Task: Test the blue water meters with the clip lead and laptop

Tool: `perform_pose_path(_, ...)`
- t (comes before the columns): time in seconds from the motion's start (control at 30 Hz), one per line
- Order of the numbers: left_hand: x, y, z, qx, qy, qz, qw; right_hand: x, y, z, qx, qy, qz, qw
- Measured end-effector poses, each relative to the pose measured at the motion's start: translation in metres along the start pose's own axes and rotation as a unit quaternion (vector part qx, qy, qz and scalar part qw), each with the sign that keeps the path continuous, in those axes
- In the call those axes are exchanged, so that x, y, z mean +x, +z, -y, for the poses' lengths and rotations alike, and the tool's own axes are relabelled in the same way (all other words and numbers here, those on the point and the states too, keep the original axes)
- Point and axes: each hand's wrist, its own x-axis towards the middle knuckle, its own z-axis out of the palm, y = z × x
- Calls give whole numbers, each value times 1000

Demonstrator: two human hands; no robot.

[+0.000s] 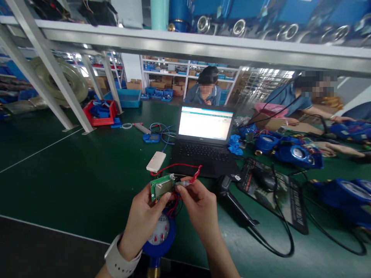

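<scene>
Green workbench (72, 181) in a factory, hands working just above a blue water meter (159, 233).

The left hand (143, 220) pinches a small green circuit board (162, 186) by its lower edge; the right hand (198, 210) is closed on a small connector (183, 182) at the board's right side, touching it; red wires (176, 166) loop above; an open laptop (204, 139) stands behind; a white device (155, 161) lies near it.

Matt green circuit board (161, 186) with thin red plastic-coated wires (176, 166); glossy blue-painted metal water meter (159, 234) with a clear glazed dial; smooth dark green bench mat (72, 177); matt black plastic laptop (204, 148).
</scene>
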Motion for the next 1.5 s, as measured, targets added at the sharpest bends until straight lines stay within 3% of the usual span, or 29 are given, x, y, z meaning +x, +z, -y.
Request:
perform_pose_path(0.57,2,0,-3,14,-13,-1,1000,-1,0,0,33,-5,-4,999)
perform_pose_path(1.5,1,-1,-4,4,-34,23,999,-3,-3,1,-18,-22,-18,999)
